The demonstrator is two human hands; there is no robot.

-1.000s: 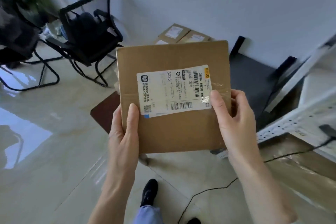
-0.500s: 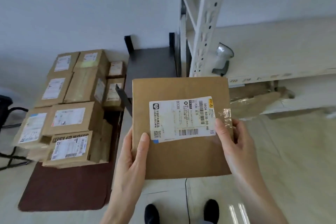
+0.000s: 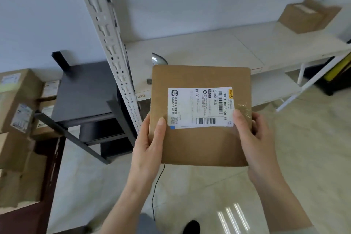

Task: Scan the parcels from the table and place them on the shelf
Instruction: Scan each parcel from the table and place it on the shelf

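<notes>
hands (image 3: 150, 144): 2 | held parcel (image 3: 199, 146): 1 | shelf parcel (image 3: 303, 17): 1 | scanner (image 3: 158, 60): 1

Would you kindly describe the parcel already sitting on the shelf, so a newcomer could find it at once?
Start at the white metal shelf unit against the wall and follow its wide pale board to the far right end. There a brown cardboard box stands alone near the back. Unlike the flat parcel held in both hands or the stacked boxes at the far left, it is the only parcel on that board.

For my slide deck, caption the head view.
Both hands, left and right, hold a labelled parcel before the shelf.
</notes>
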